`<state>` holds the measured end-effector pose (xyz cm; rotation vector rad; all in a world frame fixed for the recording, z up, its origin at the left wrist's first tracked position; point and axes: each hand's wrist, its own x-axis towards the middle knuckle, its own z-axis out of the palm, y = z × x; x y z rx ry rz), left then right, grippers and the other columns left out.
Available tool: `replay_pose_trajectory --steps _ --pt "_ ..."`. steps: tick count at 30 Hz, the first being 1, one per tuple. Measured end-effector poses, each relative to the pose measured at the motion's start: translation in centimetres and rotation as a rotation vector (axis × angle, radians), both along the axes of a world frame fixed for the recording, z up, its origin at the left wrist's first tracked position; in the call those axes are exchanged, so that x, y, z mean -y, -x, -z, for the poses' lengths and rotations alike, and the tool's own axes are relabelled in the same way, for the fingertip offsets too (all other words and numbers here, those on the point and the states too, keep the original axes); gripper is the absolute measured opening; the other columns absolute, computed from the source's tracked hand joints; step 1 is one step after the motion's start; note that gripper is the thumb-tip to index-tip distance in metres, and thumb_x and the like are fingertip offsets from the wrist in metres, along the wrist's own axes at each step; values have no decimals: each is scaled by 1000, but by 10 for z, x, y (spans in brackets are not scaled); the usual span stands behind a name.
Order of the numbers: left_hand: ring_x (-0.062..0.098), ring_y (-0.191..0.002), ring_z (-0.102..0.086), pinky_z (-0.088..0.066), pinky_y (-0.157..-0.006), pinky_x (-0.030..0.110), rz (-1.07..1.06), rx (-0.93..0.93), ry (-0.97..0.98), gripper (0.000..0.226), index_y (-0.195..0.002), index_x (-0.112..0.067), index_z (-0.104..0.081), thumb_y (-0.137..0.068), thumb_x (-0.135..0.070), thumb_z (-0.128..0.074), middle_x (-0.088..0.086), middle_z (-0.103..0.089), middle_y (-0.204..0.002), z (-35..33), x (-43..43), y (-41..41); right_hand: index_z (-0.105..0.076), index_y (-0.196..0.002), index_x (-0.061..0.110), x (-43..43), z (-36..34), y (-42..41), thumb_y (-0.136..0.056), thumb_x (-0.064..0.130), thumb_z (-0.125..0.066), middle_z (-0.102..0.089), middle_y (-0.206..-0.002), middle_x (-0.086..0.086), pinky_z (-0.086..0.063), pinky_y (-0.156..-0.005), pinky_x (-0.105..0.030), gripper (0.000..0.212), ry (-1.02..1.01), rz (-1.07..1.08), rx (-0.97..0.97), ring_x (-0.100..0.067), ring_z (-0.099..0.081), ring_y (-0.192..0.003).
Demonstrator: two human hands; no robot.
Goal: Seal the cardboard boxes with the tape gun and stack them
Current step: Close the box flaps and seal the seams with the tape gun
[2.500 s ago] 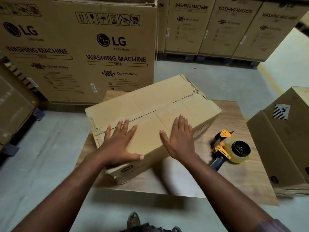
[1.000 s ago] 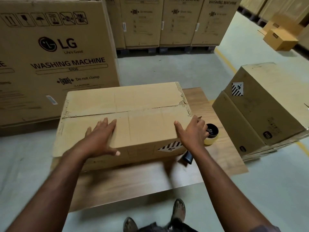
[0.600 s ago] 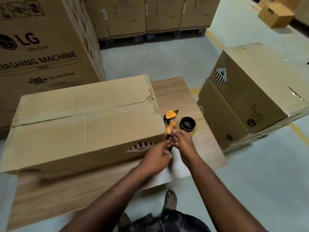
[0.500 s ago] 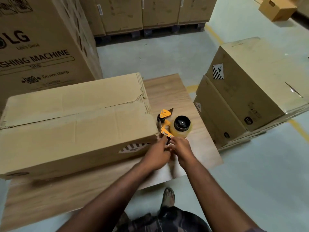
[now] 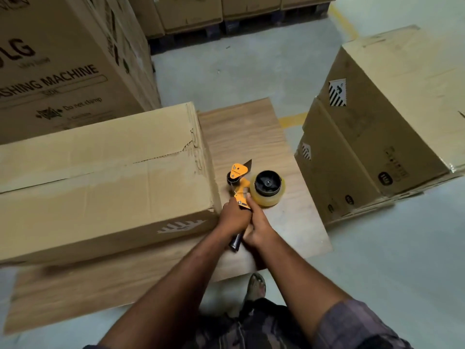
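Fingers of the left hand (image 5: 234, 217) and right hand (image 5: 259, 229) curl round the handle of the orange tape gun (image 5: 241, 185), its roll on the wooden table (image 5: 251, 132) just beside the closed cardboard box (image 5: 100, 187), while a tall carton (image 5: 63, 71) behind reads "LG" and "Do not clamp".

Warehouse: tall washing-machine cartons (image 5: 65, 71) standing on pallets (image 5: 198, 34), bare concrete floor (image 5: 241, 71) with painted yellow lane line (image 5: 342, 20).
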<state>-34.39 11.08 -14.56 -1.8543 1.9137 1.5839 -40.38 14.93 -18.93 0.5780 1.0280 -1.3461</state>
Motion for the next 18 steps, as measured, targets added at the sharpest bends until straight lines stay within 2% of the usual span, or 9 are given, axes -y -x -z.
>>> replay_pose_trajectory --steps 2,5,9,11,13,15,18 --pt "32 -98 -65 -55 -87 45 -32 -45 -39 42 -109 -13 -62 -72 -29 -54 14 -68 -107 -2 2 1 -70 -81 13 5 -2 2 -98 45 -61 -62 -61 -4 -49 -61 -30 37 -52 -14 -34 -20 -66 -64" --pt "31 -99 -68 -56 -88 48 -27 -86 -13 55 -111 -20 -69 -60 -33 -49 10 -72 -105 3 10 7 -69 -86 18 15 -1 10 -94 51 -60 -63 -66 -4 -49 -55 -24 36 -80 -40 -144 -19 -65 -67" --pt "21 -93 -70 -57 -89 42 -59 -188 -7 42 -101 -27 -73 -63 -38 -57 0 -74 -97 -20 19 16 -69 -83 19 25 -21 26 -92 48 -61 -62 -70 -3 -48 -54 -24 32 -26 -53 -275 -17 -64 -63" --pt "18 -86 -68 -55 -83 34 -124 -316 -17 29 -95 -23 -73 -72 -35 -63 -1 -73 -90 -49 17 18 -68 -81 19 28 -42 33 -86 47 -63 -60 -70 -5 -46 -53 -25 28 24 -101 -363 -18 -62 -58" --pt "15 -83 -62 -51 -77 29 -208 -487 -53 12 -97 -17 -70 -92 -25 -62 1 -66 -85 -79 14 16 -68 -85 16 31 -66 39 -87 44 -64 -62 -71 -7 -47 -50 -24 29 98 -134 -445 -18 -62 -54" --pt "14 -86 -61 -54 -77 26 -383 -676 -143 14 -99 -13 -64 -103 -21 -53 4 -63 -90 -110 14 8 -71 -89 10 31 -97 45 -93 44 -64 -68 -72 -9 -52 -52 -26 34 177 -166 -565 -19 -63 -55" --pt "18 -89 -66 -58 -68 24 -685 -929 -339 35 -115 -4 -57 -105 -36 -48 12 -66 -101 -145 29 -20 -70 -85 10 30 -144 45 -95 50 -65 -65 -72 -9 -48 -58 -31 41 343 -253 -781 -21 -57 -55"
